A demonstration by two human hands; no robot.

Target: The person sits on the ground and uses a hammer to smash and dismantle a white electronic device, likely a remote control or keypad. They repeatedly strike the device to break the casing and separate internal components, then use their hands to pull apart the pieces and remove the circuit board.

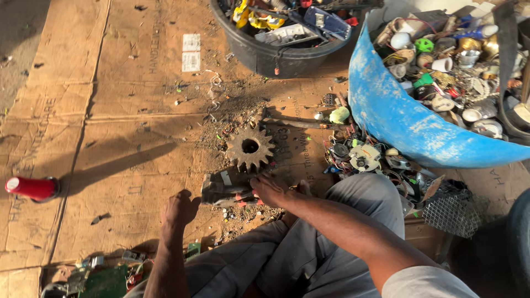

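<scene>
Both hands work on a small grey block [226,190], some scrapped metal or plastic part with white and red bits on it, lying on the cardboard [127,138] just in front of the person's knees and just below a rusty gear [250,147]. The right hand [271,189] presses down on the block's right end, fingers curled over it in a grip. The left hand [179,209] is closed into a loose fist just beside the block's left end; whether it touches the block I cannot tell.

The block looks rigid and probably fairly heavy for its bulk (dense scrap, by the look), with hard edges that give a firm hold at the 2 ends; dust and grit may make it slip a little. The small red pieces look brittle.

Its right end is hidden under the fingers, and deep shadow blurs its near face. A blue tub [397,121] and a black tub [276,55] of mixed scrap are cut off at the top, as is a red can [30,187] at the left edge.
</scene>
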